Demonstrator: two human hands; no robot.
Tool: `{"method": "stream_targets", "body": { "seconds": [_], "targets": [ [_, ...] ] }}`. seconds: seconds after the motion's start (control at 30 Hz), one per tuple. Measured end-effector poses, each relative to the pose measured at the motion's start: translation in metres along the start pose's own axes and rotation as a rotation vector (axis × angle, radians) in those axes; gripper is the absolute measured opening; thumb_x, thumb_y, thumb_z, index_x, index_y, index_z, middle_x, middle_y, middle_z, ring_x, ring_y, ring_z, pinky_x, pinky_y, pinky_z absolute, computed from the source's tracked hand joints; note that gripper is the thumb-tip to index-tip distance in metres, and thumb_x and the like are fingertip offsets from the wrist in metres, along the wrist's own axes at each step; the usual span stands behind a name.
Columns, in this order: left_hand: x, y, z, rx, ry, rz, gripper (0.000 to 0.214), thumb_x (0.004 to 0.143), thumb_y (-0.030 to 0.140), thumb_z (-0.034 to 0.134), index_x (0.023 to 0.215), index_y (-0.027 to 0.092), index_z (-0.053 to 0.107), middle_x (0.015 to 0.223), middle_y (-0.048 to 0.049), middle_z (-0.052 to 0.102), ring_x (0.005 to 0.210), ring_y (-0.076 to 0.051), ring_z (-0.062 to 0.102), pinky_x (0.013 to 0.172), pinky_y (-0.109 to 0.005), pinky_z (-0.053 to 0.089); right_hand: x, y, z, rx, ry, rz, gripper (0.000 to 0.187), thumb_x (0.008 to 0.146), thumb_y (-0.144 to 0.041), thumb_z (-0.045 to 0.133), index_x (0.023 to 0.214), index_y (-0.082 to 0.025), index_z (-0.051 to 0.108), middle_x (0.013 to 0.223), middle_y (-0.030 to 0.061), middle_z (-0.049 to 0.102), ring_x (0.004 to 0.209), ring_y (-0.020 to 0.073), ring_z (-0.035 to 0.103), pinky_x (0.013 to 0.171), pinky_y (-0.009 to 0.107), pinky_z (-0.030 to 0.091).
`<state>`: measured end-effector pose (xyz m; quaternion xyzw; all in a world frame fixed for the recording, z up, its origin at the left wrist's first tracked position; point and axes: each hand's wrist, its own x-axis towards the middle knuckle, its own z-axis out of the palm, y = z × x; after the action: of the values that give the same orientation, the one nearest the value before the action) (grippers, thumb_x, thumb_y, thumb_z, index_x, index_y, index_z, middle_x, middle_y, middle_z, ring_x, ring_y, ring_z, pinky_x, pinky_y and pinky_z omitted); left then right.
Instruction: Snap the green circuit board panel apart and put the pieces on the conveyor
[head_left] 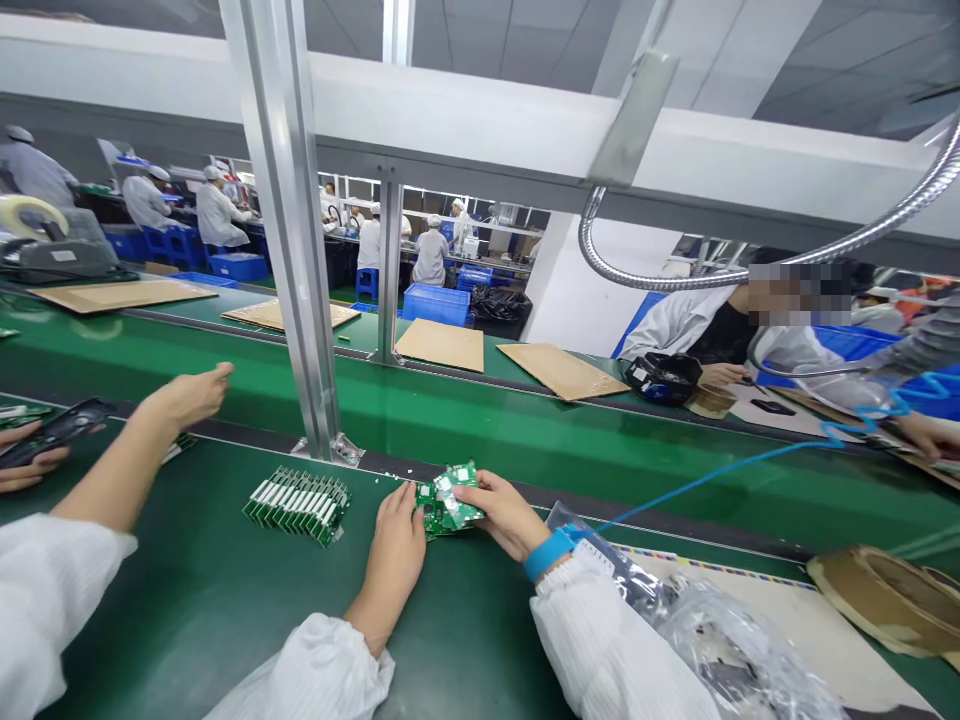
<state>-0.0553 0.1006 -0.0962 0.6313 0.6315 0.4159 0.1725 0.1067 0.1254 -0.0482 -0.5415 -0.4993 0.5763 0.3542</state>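
Firstly, a clear plastic bag (750, 640) lies at the lower right of the frame. At the lower centre, over the green table (225, 600), the right hand (506, 510), with a blue band (551, 553) on its wrist, holds a green circuit board (459, 495) between thumb and fingers. The left hand (397, 535) touches the boards' left side, its fingers close together; whether it grips, I cannot tell. To the left of it stands a row of boards (298, 503). Behind them runs a green belt (480, 435), then cardboard sheets (442, 343), and farther, at the upper left, seated people (220, 215) in white.
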Motion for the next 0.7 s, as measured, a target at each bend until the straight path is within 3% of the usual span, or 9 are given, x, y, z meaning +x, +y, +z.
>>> {"method": "stream_targets", "body": {
  "seconds": [0.1, 0.23, 0.7],
  "targets": [
    [0.0, -0.003, -0.003, -0.046, 0.02, -0.072, 0.031, 0.091, 0.03, 0.059, 0.121, 0.021, 0.059, 0.131, -0.0092, 0.06, 0.114, -0.026, 0.06, 0.095, -0.051, 0.051, 0.009, -0.005, 0.022, 0.014, -0.063, 0.004, 0.03, 0.092, -0.035, 0.061, 0.116, -0.017, 0.059, 0.115, 0.0054, 0.064, 0.095, 0.0186, 0.065, 0.08, 0.04, 0.056],
    [0.0, -0.006, -0.007, -0.142, -0.011, -0.145, 0.03, 0.091, 0.03, 0.059, 0.12, 0.02, 0.059, 0.124, -0.0085, 0.064, 0.104, -0.024, 0.064, 0.089, -0.047, 0.055, 0.021, -0.004, 0.039, -0.004, -0.054, -0.017, 0.032, 0.092, -0.036, 0.061, 0.118, -0.018, 0.058, 0.117, 0.0059, 0.063, 0.097, 0.0192, 0.065, 0.081, 0.04, 0.056],
    [-0.001, 0.008, -0.014, -0.464, -0.053, -0.282, 0.026, 0.091, 0.031, 0.06, 0.115, 0.019, 0.061, 0.115, -0.0068, 0.067, 0.095, -0.021, 0.066, 0.084, -0.043, 0.056, 0.025, 0.006, 0.053, -0.082, 0.059, -0.159, 0.032, 0.092, -0.036, 0.061, 0.119, -0.018, 0.058, 0.119, 0.0059, 0.063, 0.098, 0.0199, 0.064, 0.082, 0.041, 0.056]
  ]
}}
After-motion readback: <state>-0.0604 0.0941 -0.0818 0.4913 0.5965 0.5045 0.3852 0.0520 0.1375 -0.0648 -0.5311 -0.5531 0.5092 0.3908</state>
